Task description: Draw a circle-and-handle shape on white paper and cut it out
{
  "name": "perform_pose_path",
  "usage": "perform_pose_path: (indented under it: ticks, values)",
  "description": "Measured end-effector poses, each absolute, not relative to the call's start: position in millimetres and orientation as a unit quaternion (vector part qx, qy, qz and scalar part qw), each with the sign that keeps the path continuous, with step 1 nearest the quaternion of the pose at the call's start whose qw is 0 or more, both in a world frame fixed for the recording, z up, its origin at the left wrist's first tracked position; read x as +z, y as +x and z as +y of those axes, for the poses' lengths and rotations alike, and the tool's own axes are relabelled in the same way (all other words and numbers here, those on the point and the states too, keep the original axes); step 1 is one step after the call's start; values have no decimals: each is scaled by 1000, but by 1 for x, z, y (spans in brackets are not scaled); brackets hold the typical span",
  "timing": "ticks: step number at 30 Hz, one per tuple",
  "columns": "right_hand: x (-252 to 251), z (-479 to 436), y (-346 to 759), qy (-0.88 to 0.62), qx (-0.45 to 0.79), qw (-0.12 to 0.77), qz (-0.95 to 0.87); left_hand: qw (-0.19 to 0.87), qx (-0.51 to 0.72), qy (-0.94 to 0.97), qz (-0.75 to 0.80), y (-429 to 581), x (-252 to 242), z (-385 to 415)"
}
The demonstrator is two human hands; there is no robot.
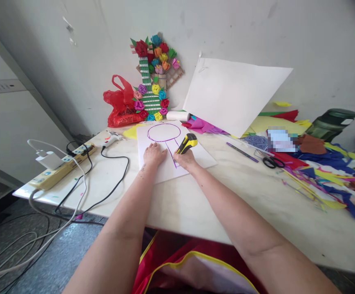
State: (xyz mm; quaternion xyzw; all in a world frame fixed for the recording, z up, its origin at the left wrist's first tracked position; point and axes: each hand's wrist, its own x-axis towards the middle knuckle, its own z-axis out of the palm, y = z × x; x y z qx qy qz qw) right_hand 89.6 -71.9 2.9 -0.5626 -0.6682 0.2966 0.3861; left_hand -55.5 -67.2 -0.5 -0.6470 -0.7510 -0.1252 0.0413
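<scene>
A white sheet [165,139] lies on the table with a purple oval and a purple stem shape drawn on it. My left hand [154,155] presses flat on the sheet, fingers stretched out, just left of the drawn lines. My right hand [186,159] is closed around a yellow and black utility knife [187,143], whose tip rests on the purple line near the sheet's front edge.
A glue gun [112,139] and a power strip [63,163] with cables lie at the left. A paper flower decoration [152,77] and red bag [120,107] stand against the wall. A large white sheet [232,92], purple pen [241,152], scissors [272,162] and coloured paper scraps [327,171] fill the right.
</scene>
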Motion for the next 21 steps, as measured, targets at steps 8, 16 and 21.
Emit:
perform_pose_path:
  ticks: [8, 16, 21]
  values:
    - [10, -83, 90, -576, 323, 391, -642, 43, -124, -649, -750, -57, -2, -65]
    - [7, -76, 91, -548, 347, 392, -653, 42, -130, -653, -745, -58, -5, -59]
    - [7, -74, 91, -545, 346, 399, -652, 45, -137, -657, -740, -59, -7, -52]
